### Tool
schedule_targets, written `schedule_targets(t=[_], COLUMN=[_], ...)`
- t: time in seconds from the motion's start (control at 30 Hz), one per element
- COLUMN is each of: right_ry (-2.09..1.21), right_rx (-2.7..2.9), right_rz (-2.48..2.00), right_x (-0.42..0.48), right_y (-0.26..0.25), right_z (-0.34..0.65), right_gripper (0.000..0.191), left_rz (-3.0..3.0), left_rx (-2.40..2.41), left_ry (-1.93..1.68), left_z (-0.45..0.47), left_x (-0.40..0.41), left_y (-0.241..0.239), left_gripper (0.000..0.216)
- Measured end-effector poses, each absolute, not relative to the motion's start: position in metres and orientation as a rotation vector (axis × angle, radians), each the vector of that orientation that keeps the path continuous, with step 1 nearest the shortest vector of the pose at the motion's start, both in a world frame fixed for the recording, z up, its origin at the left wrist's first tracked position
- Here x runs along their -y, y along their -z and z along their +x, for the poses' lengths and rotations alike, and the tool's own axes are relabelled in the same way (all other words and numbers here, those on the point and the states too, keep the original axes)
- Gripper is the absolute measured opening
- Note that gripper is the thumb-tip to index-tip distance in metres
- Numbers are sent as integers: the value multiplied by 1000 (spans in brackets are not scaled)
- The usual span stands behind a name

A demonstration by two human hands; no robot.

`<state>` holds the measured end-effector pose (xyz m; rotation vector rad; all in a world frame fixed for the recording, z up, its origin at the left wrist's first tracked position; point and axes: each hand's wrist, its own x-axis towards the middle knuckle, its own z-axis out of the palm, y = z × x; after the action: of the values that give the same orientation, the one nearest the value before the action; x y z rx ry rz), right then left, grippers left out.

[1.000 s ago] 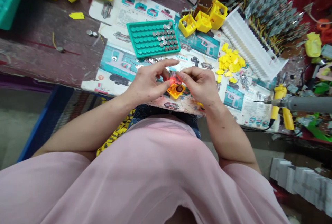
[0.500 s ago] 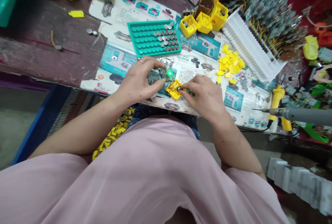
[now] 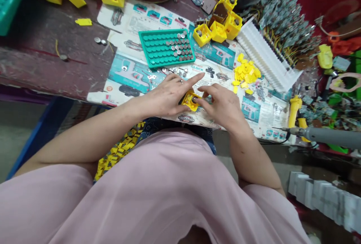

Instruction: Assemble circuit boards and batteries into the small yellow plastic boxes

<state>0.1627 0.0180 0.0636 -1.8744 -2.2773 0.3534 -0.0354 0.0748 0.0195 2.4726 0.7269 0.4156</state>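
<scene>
A small open yellow plastic case (image 3: pixel 190 104) lies near the table's front edge, with thin wires and metal bits inside. My left hand (image 3: pixel 172 95) grips it from the left, thumb at the lower side and index finger stretched out past it. On the right, my right hand (image 3: pixel 222 104) has its thumb tip at a dark round button cell (image 3: pixel 194 101) in the case; the index finger curls just above. Behind the hands, a green tray (image 3: pixel 166 62) carries rows of button cells. Several loose metal bits (image 3: pixel 180 71) are scattered between tray and left hand.
Yellow cube housings (image 3: pixel 218 31) stand behind the tray's right side. A pile of yellow pieces (image 3: pixel 246 71) lies to the right, beside a white ribbed rack (image 3: pixel 269 57) with wired boards. A soldering iron (image 3: pixel 318 134) points inward from the right. Printed cardboard (image 3: pixel 129 70) covers the tabletop.
My left hand has moved right, from a small board with a lit green light onto the yellow case. The green light no longer shows. My right hand stays at the case; the view shifts slightly.
</scene>
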Motion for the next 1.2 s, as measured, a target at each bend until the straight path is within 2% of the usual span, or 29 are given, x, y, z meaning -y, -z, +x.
schedule_targets(t=[0.27, 0.4, 0.5, 0.73, 0.9, 1.0, 1.2], right_ry=[-420, -650, -779, -1127, -952, -800, -344], right_rx=[2160, 2068, 2026, 1817, 1904, 1990, 2183], right_rz=[-1642, -1396, -1420, -1481, -1470, -1482, -1773], right_x=[-23, -25, -26, -28, -20, -10, 6], right_y=[-45, -58, -68, -63, -63, -69, -75], right_z=[157, 162, 168, 177, 181, 184, 177], right_gripper=[15, 16, 15, 22, 17, 23, 29], left_rz=[2418, 2462, 2506, 2593, 2405, 2330, 2540], left_rx=[-783, -838, -852, -828, -719, -737, -804], left_ry=[-475, -445, -406, -282, -459, -535, -656], left_z=[-31, -28, -27, -31, -27, -19, 2], left_x=[-73, -73, -72, -70, -73, -73, -72], left_y=[-16, -22, -27, -33, -41, -43, -35], left_gripper=[101, 102, 102, 76, 63, 48, 37])
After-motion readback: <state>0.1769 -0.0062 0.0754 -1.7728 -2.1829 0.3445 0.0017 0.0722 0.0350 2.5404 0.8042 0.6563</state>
